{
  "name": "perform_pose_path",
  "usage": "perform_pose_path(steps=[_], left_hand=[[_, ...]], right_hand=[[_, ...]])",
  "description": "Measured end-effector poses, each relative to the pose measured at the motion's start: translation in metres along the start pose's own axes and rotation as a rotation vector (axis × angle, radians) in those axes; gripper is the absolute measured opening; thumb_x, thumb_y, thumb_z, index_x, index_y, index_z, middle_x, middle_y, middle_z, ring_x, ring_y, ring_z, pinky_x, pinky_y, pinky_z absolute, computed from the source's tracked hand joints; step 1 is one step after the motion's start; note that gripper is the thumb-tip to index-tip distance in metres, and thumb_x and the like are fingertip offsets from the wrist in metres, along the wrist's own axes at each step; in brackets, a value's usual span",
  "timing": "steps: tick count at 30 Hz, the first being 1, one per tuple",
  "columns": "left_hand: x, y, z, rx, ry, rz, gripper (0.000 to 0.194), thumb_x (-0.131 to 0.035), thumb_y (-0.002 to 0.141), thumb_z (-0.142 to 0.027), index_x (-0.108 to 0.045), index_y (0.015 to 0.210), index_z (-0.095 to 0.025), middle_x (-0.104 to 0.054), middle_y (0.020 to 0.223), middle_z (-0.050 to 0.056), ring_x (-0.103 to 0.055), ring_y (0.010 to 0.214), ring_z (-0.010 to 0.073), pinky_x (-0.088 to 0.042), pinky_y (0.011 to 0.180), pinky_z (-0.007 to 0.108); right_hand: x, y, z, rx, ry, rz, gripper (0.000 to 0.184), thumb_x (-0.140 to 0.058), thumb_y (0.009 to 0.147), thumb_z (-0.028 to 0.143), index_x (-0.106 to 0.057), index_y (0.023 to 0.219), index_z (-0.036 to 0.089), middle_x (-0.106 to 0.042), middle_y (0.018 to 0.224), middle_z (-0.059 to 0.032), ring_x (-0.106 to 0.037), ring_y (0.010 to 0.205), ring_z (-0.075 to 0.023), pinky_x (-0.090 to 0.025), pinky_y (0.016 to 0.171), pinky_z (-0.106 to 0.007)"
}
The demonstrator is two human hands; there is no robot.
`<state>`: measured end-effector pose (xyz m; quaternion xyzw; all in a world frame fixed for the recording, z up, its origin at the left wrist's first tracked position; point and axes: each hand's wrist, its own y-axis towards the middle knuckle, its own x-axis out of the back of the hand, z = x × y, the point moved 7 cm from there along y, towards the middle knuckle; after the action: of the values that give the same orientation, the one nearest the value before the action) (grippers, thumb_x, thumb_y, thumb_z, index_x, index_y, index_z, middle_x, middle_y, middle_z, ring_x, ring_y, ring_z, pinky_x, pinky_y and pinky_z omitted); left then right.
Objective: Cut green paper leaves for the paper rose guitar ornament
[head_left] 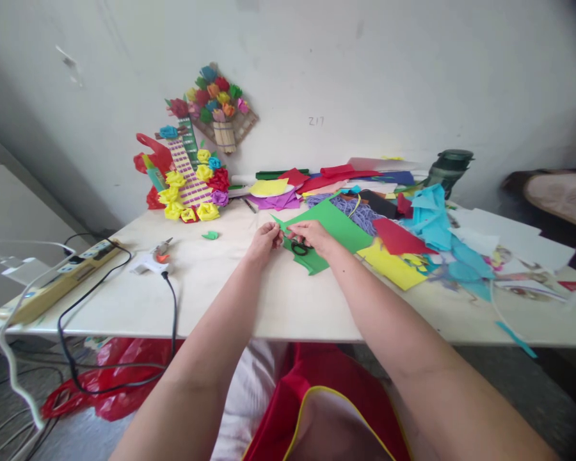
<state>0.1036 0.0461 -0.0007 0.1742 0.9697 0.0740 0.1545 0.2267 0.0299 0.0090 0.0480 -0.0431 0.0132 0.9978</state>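
Near the middle of the table, my left hand (267, 238) is closed in a pinch on a small pointed piece of green paper (278, 222). My right hand (313, 237) is just beside it, fingers bent around a pair of scissors with black handles (299, 248). The handle loops show below the fingers; the blades are mostly hidden between the hands. Under and behind my right hand lies a large green paper sheet (342, 224) with an uneven cut edge. A small folded green piece (210, 235) rests to the left on the table.
A glue gun (151, 261), pliers (163, 247) and a power strip (70, 282) with cables lie left. Paper flowers (204, 173) stand at the back left. Yellow paper (394, 264), blue crepe paper (431, 218) and a dark bottle (448, 171) are on the right.
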Motion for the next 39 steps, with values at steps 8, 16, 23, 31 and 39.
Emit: perform_pose_path(steps=[8,16,23,31,39], left_hand=[[0.0016,0.0038,0.0073,0.022,0.010,0.039,0.021,-0.060,0.079,-0.028,-0.046,0.070,-0.015,-0.052,0.058,-0.001,-0.045,0.044,0.0061,-0.031,0.041,0.019],[-0.0002,0.0033,0.0072,0.035,0.019,0.043,0.022,-0.060,0.078,-0.029,-0.047,0.068,-0.015,-0.053,0.058,-0.001,-0.044,0.044,0.0061,-0.031,0.042,0.019],[-0.0005,0.0039,0.0072,0.029,0.036,0.047,0.019,-0.057,0.080,-0.027,-0.047,0.069,-0.015,-0.052,0.059,-0.001,-0.045,0.045,0.0065,-0.032,0.041,0.018],[-0.0008,0.0041,0.0080,0.032,0.046,0.048,0.020,-0.057,0.080,-0.027,-0.046,0.069,-0.015,-0.053,0.058,-0.001,-0.044,0.045,0.0062,-0.032,0.042,0.018],[-0.0007,0.0043,0.0083,0.029,0.038,0.047,0.021,-0.060,0.079,-0.029,-0.046,0.070,-0.015,-0.053,0.058,-0.001,-0.045,0.044,0.0062,-0.032,0.042,0.019]], right_hand=[[-0.0077,0.0014,-0.0086,-0.031,0.099,0.040,0.009,-0.057,0.076,0.018,-0.064,0.071,0.013,-0.063,0.061,0.0000,-0.043,0.042,-0.0031,-0.021,0.034,-0.015],[-0.0089,0.0015,-0.0097,-0.040,0.109,0.032,0.011,-0.055,0.078,0.013,-0.062,0.069,0.013,-0.061,0.056,0.0014,-0.043,0.039,-0.0032,-0.021,0.033,-0.015],[-0.0086,0.0009,-0.0096,-0.049,0.110,0.019,0.011,-0.055,0.078,0.012,-0.061,0.069,0.013,-0.060,0.055,0.0021,-0.042,0.037,-0.0033,-0.019,0.032,-0.016],[-0.0084,-0.0017,-0.0066,-0.062,0.104,-0.008,0.012,-0.055,0.078,0.010,-0.060,0.068,0.013,-0.060,0.053,0.0026,-0.040,0.035,-0.0027,-0.020,0.032,-0.016],[-0.0084,-0.0012,-0.0074,-0.049,0.099,-0.014,0.011,-0.056,0.077,0.012,-0.060,0.067,0.013,-0.061,0.054,0.0019,-0.041,0.036,-0.0026,-0.020,0.032,-0.015]])
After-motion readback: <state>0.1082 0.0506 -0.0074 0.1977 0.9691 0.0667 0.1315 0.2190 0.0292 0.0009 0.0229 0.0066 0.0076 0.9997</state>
